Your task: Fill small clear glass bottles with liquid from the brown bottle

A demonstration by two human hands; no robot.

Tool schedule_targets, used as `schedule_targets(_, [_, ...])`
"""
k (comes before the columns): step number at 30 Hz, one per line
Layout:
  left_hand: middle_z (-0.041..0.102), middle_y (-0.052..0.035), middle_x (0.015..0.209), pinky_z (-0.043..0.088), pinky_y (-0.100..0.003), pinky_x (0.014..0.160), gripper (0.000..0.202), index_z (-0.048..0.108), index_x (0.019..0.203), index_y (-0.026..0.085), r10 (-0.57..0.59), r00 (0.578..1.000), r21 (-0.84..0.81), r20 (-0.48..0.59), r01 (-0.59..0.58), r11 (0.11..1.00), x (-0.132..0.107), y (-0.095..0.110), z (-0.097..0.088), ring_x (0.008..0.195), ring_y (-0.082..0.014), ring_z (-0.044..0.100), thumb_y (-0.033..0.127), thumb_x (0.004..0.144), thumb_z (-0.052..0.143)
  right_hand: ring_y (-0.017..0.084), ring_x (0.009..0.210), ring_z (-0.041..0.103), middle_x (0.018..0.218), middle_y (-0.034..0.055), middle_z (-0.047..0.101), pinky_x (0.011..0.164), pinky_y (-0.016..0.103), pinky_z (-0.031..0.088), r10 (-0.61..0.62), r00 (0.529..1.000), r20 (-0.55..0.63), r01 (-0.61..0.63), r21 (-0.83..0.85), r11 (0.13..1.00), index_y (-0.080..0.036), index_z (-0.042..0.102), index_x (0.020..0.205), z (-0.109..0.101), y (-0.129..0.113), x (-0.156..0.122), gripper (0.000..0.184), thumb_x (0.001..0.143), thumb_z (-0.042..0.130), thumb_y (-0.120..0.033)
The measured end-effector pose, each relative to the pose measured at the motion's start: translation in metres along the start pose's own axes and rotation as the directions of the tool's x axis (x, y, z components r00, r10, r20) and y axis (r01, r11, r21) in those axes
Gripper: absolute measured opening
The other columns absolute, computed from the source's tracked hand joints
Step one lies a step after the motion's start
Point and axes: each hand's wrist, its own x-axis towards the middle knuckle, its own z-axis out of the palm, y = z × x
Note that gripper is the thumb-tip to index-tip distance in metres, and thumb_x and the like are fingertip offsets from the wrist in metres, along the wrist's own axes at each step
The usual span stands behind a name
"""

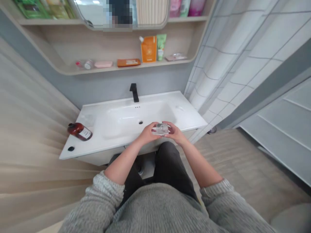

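Note:
A small clear, see-through container [162,128] is held sideways between my two hands, over the front edge of the sink. My left hand [147,133] grips its left end, fingers curled round it. On its right end, my right hand [175,134] is closed with the fingertips pressed to it. Whether anything is inside the container I cannot tell. Behind my hands is the white sink basin [114,127], with a dark drain [140,122] and a black faucet [134,92].
A brown bottle [80,131] with a white label and a small black round piece [71,149] are on the counter's left side. Above, a shelf [97,70] holds an orange pouch [149,49], a green tube [160,47] and several small items. A white tiled-pattern curtain [218,64] hangs at right.

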Motion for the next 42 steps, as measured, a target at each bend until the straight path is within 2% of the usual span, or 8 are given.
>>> schedule_targets(5, [0.077, -0.0134, 0.139, 0.066, -0.050, 0.107, 0.079, 0.072, 0.140, 0.023, -0.067, 0.990, 0.037, -0.124, 0.072, 0.997, -0.016, -0.013, -0.027, 0.132, -0.0351, 0.074, 0.028, 0.068, 0.104, 0.039, 0.155, 0.061, 0.166, 0.0092, 0.066, 0.122, 0.057, 0.059, -0.051, 0.996, 0.070, 0.063, -0.181, 0.981, -0.036, 0.079, 0.141, -0.005, 0.001, 0.028, 0.081, 0.069, 0.106, -0.063])
schedule_targets(9, [0.076, -0.0142, 0.139, 0.065, -0.051, 0.109, 0.077, 0.072, 0.137, 0.023, -0.097, 0.964, 0.053, -0.249, 0.114, 0.992, -0.024, -0.029, -0.055, 0.132, -0.0338, 0.073, 0.028, 0.067, 0.104, 0.038, 0.124, 0.077, 0.127, 0.0138, 0.085, 0.116, 0.061, 0.060, -0.088, 0.972, -0.216, -0.027, -0.479, 0.877, -0.027, 0.085, 0.122, -0.052, -0.008, 0.073, 0.056, 0.091, 0.080, -0.074])
schedule_targets(18, [0.074, -0.0133, 0.143, 0.064, -0.050, 0.110, 0.076, 0.072, 0.135, 0.024, -0.110, 0.920, 0.016, -0.377, 0.126, 0.992, -0.030, -0.054, -0.095, 0.134, -0.0322, 0.072, 0.032, 0.065, 0.102, 0.043, 0.136, 0.066, 0.142, 0.0277, 0.074, 0.114, 0.051, 0.054, -0.007, 0.883, -0.469, -0.469, -0.883, 0.004, -0.010, 0.077, 0.143, -0.159, -0.015, 0.156, 0.067, 0.093, 0.075, -0.054])
schedule_targets(27, [0.075, -0.0126, 0.140, 0.064, -0.052, 0.110, 0.076, 0.073, 0.135, 0.025, -0.123, 0.914, 0.004, -0.386, 0.135, 0.991, -0.028, -0.066, -0.096, 0.131, -0.0323, 0.072, 0.029, 0.066, 0.103, 0.038, 0.132, 0.071, 0.142, 0.0279, 0.075, 0.110, 0.045, 0.055, 0.140, 0.904, -0.404, -0.392, -0.914, -0.108, -0.010, 0.080, 0.139, -0.179, 0.009, 0.198, 0.055, 0.104, 0.065, -0.050])
schedule_targets(31, [0.077, -0.0122, 0.136, 0.063, -0.053, 0.112, 0.076, 0.073, 0.135, 0.025, -0.116, 0.914, 0.015, -0.388, 0.131, 0.991, -0.027, -0.067, -0.096, 0.131, -0.0328, 0.073, 0.025, 0.065, 0.103, 0.037, 0.127, 0.072, 0.133, 0.0269, 0.079, 0.110, 0.045, 0.054, 0.152, 0.915, -0.374, -0.379, -0.925, 0.004, -0.008, 0.083, 0.127, -0.175, 0.000, 0.201, 0.047, 0.099, 0.072, -0.045])
schedule_targets(35, [0.077, -0.0122, 0.135, 0.062, -0.054, 0.113, 0.076, 0.074, 0.133, 0.024, -0.126, 0.915, 0.010, -0.382, 0.140, 0.990, -0.026, -0.066, -0.096, 0.131, -0.0329, 0.073, 0.025, 0.063, 0.104, 0.035, 0.110, 0.076, 0.113, 0.0190, 0.083, 0.099, 0.046, 0.060, -0.063, 0.891, -0.449, -0.368, -0.796, 0.481, -0.014, 0.085, 0.115, -0.139, -0.025, 0.191, 0.052, 0.093, 0.080, -0.061])
schedule_targets(38, [0.077, -0.0131, 0.135, 0.061, -0.055, 0.115, 0.077, 0.074, 0.133, 0.023, -0.125, 0.927, -0.004, -0.354, 0.132, 0.991, -0.026, -0.066, -0.098, 0.131, -0.0330, 0.073, 0.028, 0.063, 0.105, 0.032, 0.109, 0.078, 0.115, 0.0128, 0.084, 0.096, 0.047, 0.064, -0.225, 0.871, -0.436, -0.049, -0.533, 0.845, -0.020, 0.082, 0.122, -0.079, -0.043, 0.177, 0.059, 0.093, 0.080, -0.071])
schedule_targets(42, [0.078, -0.0127, 0.135, 0.061, -0.056, 0.117, 0.079, 0.072, 0.132, 0.022, -0.102, 0.942, -0.017, -0.320, 0.102, 0.995, -0.026, -0.064, -0.099, 0.127, -0.0313, 0.076, 0.029, 0.061, 0.106, 0.031, 0.120, 0.077, 0.119, 0.0057, 0.084, 0.108, 0.049, 0.064, -0.270, 0.934, -0.233, 0.233, -0.176, 0.956, -0.030, 0.082, 0.123, 0.027, -0.048, 0.153, 0.056, 0.087, 0.090, -0.071])
